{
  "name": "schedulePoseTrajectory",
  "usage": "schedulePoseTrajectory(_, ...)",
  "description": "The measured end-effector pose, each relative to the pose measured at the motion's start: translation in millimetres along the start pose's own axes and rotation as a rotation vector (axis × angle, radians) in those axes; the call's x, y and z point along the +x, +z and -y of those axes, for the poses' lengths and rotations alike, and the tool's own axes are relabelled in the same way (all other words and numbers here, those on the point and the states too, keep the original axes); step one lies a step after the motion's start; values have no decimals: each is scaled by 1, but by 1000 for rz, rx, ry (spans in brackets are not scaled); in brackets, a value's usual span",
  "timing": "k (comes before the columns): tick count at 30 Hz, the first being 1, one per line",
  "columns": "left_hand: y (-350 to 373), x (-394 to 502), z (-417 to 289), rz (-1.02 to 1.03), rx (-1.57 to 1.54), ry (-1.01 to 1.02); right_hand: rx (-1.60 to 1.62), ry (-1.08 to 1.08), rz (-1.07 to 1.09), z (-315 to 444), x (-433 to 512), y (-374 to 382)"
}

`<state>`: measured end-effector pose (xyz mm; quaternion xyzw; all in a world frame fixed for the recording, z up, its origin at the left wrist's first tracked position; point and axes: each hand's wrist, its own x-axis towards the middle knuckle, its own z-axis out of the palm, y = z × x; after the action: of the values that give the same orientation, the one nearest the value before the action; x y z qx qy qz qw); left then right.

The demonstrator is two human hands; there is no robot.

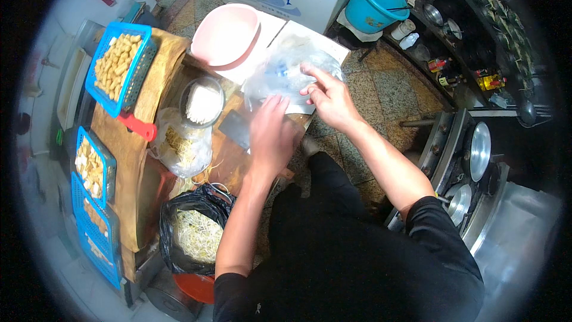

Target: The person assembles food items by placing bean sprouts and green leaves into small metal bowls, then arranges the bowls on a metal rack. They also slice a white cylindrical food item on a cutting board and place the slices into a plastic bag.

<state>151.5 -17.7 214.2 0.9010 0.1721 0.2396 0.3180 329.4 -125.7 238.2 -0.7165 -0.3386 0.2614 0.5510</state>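
Observation:
My right hand point(328, 98) is raised over a clear plastic bag point(290, 69) at the white table's front corner, its fingers partly bent and apart; whether it touches the bag is unclear. My left hand point(275, 136), blurred, is over the right edge of the wooden board point(228, 154), with its fingertips by the bag's near edge; its grip is hidden. A cleaver blade point(235, 129) lies flat on the board beside my left hand. Left of it are a bowl of white shreds point(203, 102) and a clear bag of bean sprouts point(182, 145). A pink basin point(226, 35) sits beyond.
Blue baskets of pale food pieces point(118, 67) stand on the left shelf, with a red handle point(137, 126) jutting out. A black bag of sprouts point(196, 232) is nearby. A blue bucket point(375, 4) stands back right, a stove with pans point(479, 152) at right.

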Motion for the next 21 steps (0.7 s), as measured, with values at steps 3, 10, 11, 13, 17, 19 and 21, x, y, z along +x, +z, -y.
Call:
schedulePoseTrajectory(3, 31, 57, 6, 183, 113, -32, -99, -154, -55, -5, 16, -15)
schedulePoseTrajectory(10, 51, 86, 28, 586, 133, -272, 54, -144, -82, -20, 52, -92)
schedulePoseTrajectory(11, 54, 88, 29, 591, 130, -286, 27, -114, -223, -29, 54, -95)
schedulePoseTrajectory(13, 63, 94, 35, 548, 110, -284, -7, -167, -490, -50, 59, -96)
schedulePoseTrajectory(17, 102, 102, 57, 592, 11, -323, 539, 283, -150, -85, 47, -56)
schedulePoseTrajectory(19, 126, 98, 75, 558, -29, -453, 228, 283, 14, -89, 37, -45)
schedulePoseTrajectory(21, 152, 91, 96, 502, 39, -599, 327, 319, 146, -78, 23, -28)
